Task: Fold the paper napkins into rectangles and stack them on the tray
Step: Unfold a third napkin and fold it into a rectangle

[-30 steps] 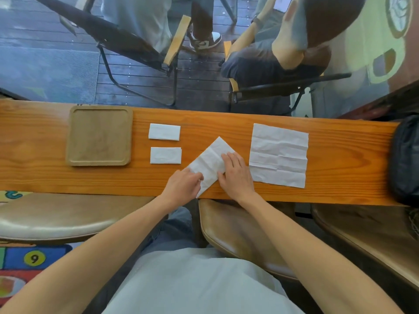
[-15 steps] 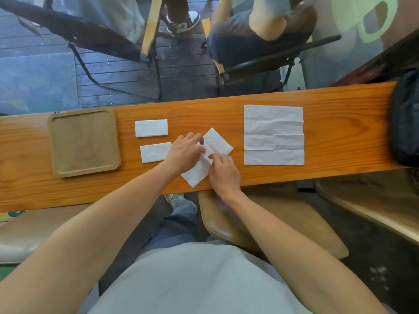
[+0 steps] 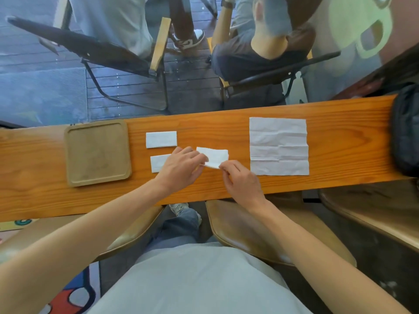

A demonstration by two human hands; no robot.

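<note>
A white paper napkin (image 3: 215, 157), folded small, is held just above the wooden counter between both hands. My left hand (image 3: 181, 167) pinches its left end and my right hand (image 3: 240, 181) pinches its near right corner. Two folded rectangles lie to the left: one farther back (image 3: 161, 139), one nearer (image 3: 157, 163) partly under my left hand. An unfolded creased napkin (image 3: 278, 146) lies flat at the right. The square wooden tray (image 3: 97, 152) sits at the left with nothing on it.
The counter (image 3: 340, 132) is a narrow wooden plank against a window. A dark bag (image 3: 405, 130) sits at its right end. Brown stools stand below the near edge. People sit on chairs beyond the glass.
The diagonal napkin has been folded in half again into a short rectangle and turned level. Both hands shifted from pressing it flat to pinching its ends. The camera view tilted.
</note>
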